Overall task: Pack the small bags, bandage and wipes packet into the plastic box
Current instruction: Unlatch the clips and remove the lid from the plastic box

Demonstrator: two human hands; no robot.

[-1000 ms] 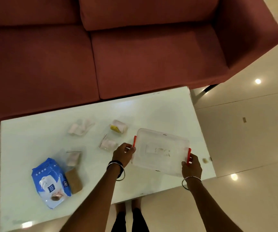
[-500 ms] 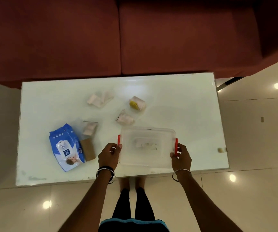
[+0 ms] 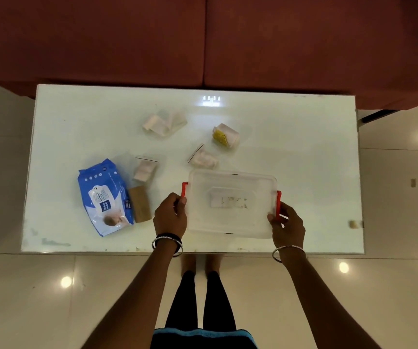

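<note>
A clear plastic box [image 3: 230, 205] with its lid on and red side clips sits near the table's front edge. My left hand [image 3: 171, 217] grips its left red clip and my right hand [image 3: 287, 226] grips the right one. Left of the box lie a blue wipes packet [image 3: 103, 197] and a tan bandage [image 3: 139, 207] beside it. Several small clear bags are scattered behind: one by the wipes [image 3: 145, 168], one just behind the box [image 3: 202, 158], one with yellow contents [image 3: 225, 136], and one farther back [image 3: 165, 122].
The white glass table [image 3: 303, 147] stands in front of a dark red sofa [image 3: 202, 39]. Glossy tiled floor surrounds it, with my legs [image 3: 200, 298] below the front edge. A small object [image 3: 353, 224] rests at the table's right edge.
The view has shifted so I look straight down at the table. Both hands stay on the box's red clips; the box sits close to the front edge.
</note>
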